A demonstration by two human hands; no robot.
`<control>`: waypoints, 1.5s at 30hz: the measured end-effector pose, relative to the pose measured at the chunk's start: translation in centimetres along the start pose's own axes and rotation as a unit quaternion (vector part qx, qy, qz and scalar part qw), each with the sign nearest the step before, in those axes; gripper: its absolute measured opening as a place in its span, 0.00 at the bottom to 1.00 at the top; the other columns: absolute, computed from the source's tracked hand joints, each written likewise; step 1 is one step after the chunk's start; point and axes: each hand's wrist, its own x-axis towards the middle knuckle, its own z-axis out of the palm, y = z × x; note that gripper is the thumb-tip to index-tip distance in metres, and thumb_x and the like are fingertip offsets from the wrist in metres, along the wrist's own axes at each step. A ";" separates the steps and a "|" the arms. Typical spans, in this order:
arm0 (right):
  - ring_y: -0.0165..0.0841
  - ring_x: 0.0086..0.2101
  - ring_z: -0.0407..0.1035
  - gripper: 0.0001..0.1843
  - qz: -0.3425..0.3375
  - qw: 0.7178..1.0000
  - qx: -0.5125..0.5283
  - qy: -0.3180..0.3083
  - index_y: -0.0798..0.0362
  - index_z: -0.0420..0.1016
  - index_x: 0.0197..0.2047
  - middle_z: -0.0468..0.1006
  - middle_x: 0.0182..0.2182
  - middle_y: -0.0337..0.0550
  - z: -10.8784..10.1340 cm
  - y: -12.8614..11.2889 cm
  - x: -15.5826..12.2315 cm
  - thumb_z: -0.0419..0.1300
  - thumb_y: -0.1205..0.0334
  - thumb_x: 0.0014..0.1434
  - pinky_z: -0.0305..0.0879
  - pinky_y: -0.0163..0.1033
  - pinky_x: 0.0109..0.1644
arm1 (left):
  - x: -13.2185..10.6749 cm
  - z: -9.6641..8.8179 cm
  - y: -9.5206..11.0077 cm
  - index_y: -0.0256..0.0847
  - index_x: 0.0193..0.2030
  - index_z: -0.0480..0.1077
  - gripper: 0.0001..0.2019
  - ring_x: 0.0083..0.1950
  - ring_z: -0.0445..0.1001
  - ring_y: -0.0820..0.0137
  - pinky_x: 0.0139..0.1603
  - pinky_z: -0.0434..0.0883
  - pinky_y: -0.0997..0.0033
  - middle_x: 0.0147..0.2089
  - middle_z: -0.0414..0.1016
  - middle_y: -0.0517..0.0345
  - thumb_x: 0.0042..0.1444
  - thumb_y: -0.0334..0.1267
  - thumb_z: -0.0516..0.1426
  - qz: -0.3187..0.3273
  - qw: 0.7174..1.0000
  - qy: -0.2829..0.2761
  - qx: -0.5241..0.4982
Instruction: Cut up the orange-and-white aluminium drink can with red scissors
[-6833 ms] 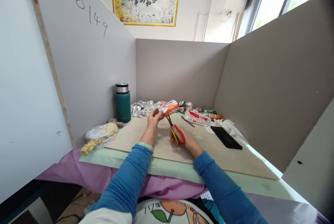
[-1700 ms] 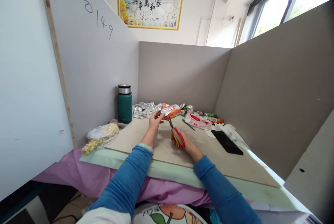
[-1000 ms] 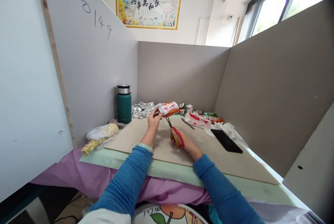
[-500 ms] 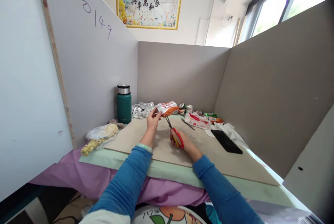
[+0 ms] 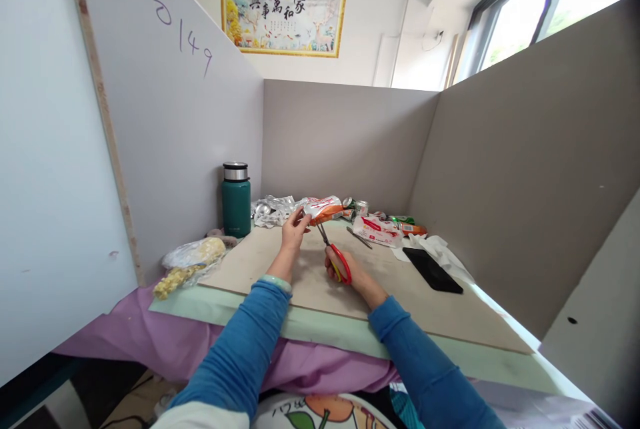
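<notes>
My left hand (image 5: pixel 294 231) is closed on a piece of orange, white and silver can sheet (image 5: pixel 325 208), held up above the board. The sheet looks like cut drink-can metal with red lettering. In my right hand (image 5: pixel 341 263) are scissors (image 5: pixel 339 261) with red and yellow handles, the fingers wrapped round the grips. The scissor blades point up and away, their tips at the lower edge of the sheet near my left fingertips. Whether the tips bite into the metal is too small to tell.
A brown board (image 5: pixel 400 295) covers most of the table. At the left stand a green bottle (image 5: pixel 236 202) and a clear plastic bag (image 5: pixel 193 255). Crumpled foil (image 5: pixel 273 209), a pen-like tool (image 5: pixel 359 237), a red-and-white packet (image 5: pixel 377 230) and a black phone (image 5: pixel 433 270) lie around the board's far and right sides.
The sheet in my left hand has tilted slightly. Both hands keep nearly the same place, and the whole view has shifted a little.
</notes>
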 end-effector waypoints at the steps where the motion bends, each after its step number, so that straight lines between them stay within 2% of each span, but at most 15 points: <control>1: 0.28 0.19 0.62 0.27 -0.002 1.000 0.000 0.000 0.51 0.68 0.27 0.70 0.18 0.39 0.0 -0.1 0.0 0.54 0.38 0.68 0.58 0.35 0.24 | 0.0 0.0 0.0 0.40 0.61 0.74 0.34 0.51 0.77 0.62 0.37 0.74 0.73 0.56 0.77 0.44 0.49 0.51 0.68 -0.001 1.000 -0.001 -0.001; 5: 0.27 0.19 0.61 0.27 -0.003 1.000 -0.001 -0.008 0.51 0.68 0.28 0.71 0.18 0.38 -0.1 -0.1 -0.2 0.55 0.38 0.68 0.57 0.34 0.24 | -0.1 0.1 0.1 0.40 0.61 0.75 0.33 0.51 0.78 0.63 0.37 0.74 0.74 0.56 0.77 0.45 0.50 0.52 0.68 0.003 1.000 0.011 -0.002; 10: 0.27 0.18 0.60 0.27 -0.001 1.000 -0.008 -0.004 0.51 0.68 0.28 0.70 0.17 0.36 -0.1 0.3 0.1 0.52 0.39 0.70 0.56 0.34 0.23 | -0.3 0.2 0.4 0.40 0.59 0.76 0.30 0.49 0.78 0.63 0.35 0.74 0.74 0.55 0.79 0.45 0.52 0.51 0.67 0.001 1.000 -0.007 0.006; 14: 0.28 0.19 0.60 0.26 0.003 1.000 -0.015 -0.009 0.51 0.68 0.29 0.70 0.18 0.37 0.0 0.1 0.0 0.52 0.41 0.70 0.57 0.35 0.24 | -0.3 0.1 0.4 0.40 0.60 0.75 0.30 0.49 0.78 0.63 0.36 0.74 0.74 0.55 0.79 0.45 0.52 0.50 0.67 -0.009 0.999 0.033 0.002; 16: 0.28 0.19 0.60 0.25 0.003 1.000 -0.016 -0.010 0.51 0.68 0.29 0.71 0.18 0.38 0.0 -0.2 -0.2 0.52 0.42 0.71 0.57 0.35 0.25 | -0.3 0.1 0.4 0.40 0.60 0.75 0.30 0.49 0.78 0.63 0.36 0.74 0.74 0.55 0.79 0.45 0.52 0.50 0.67 -0.015 0.999 0.034 0.006; 21: 0.29 0.18 0.61 0.26 0.026 1.000 -0.003 0.011 0.50 0.68 0.27 0.70 0.18 0.39 0.1 -0.3 0.0 0.51 0.43 0.72 0.58 0.36 0.24 | -0.5 0.3 0.3 0.39 0.58 0.76 0.31 0.49 0.79 0.62 0.34 0.74 0.73 0.55 0.79 0.43 0.49 0.51 0.68 -0.032 0.998 -0.035 0.037; 27: 0.30 0.19 0.63 0.32 0.004 0.999 0.028 0.022 0.51 0.69 0.27 0.71 0.19 0.42 -0.3 1.2 1.0 0.52 0.31 0.66 0.60 0.37 0.24 | -1.0 0.7 0.0 0.36 0.57 0.75 0.31 0.47 0.79 0.62 0.35 0.75 0.71 0.50 0.80 0.43 0.47 0.49 0.70 -0.044 0.992 -0.113 0.043; 29: 0.30 0.19 0.63 0.32 -0.001 0.999 0.032 0.022 0.51 0.70 0.29 0.72 0.19 0.42 -0.4 1.5 1.2 0.52 0.30 0.66 0.60 0.37 0.24 | -1.0 0.7 -0.2 0.36 0.55 0.76 0.31 0.46 0.79 0.62 0.35 0.76 0.70 0.49 0.80 0.43 0.47 0.49 0.71 -0.042 0.991 -0.115 0.044; 35: 0.31 0.19 0.64 0.31 0.003 1.000 0.009 0.030 0.52 0.69 0.30 0.72 0.19 0.42 -0.3 1.3 1.1 0.48 0.34 0.70 0.60 0.36 0.23 | -0.7 0.8 -0.6 0.35 0.51 0.76 0.27 0.42 0.79 0.63 0.31 0.73 0.72 0.45 0.81 0.44 0.46 0.48 0.71 -0.025 0.992 -0.074 0.095; 42: 0.31 0.19 0.65 0.33 -0.022 0.999 0.015 0.031 0.51 0.70 0.28 0.74 0.20 0.45 -0.4 1.5 1.0 0.49 0.31 0.67 0.62 0.39 0.24 | -1.2 0.8 -0.2 0.35 0.49 0.74 0.27 0.42 0.80 0.63 0.30 0.72 0.72 0.47 0.81 0.42 0.49 0.52 0.69 -0.060 0.984 -0.137 0.099; 45: 0.31 0.19 0.65 0.33 -0.022 0.999 0.014 0.030 0.51 0.70 0.29 0.74 0.20 0.45 -0.4 1.8 1.3 0.49 0.31 0.67 0.62 0.38 0.24 | -1.2 0.8 -0.1 0.36 0.50 0.74 0.28 0.43 0.80 0.62 0.31 0.72 0.72 0.48 0.81 0.41 0.48 0.53 0.70 -0.057 0.985 -0.135 0.093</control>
